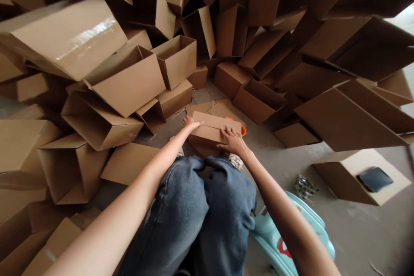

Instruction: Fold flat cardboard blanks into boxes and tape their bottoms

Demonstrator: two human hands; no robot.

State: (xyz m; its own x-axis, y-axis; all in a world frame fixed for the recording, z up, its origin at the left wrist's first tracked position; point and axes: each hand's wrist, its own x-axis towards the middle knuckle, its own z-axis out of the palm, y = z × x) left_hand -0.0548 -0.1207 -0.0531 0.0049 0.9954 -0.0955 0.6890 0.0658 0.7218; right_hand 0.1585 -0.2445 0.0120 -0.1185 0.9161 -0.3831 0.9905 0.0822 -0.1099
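Observation:
A small brown cardboard box (210, 121) stands on the floor just beyond my knees, its top flaps folded down so that they meet along a seam. At the box's left end is my left hand (192, 123), thumb on the top and the other fingers curled around the edge. My right hand (233, 140) lies on the right part of the top with its fingers spread. Behind the right end of the box an orange object (243, 130) peeks out, mostly hidden. Flat cardboard pieces (228, 110) lie behind the box.
Many open cardboard boxes (129, 82) are piled to the left, ahead and to the right. On the right, a dark flat object (375, 179) rests on a closed box (336, 177). A turquoise plastic stool (318, 220) and a crumpled patterned item (305, 187) are nearer.

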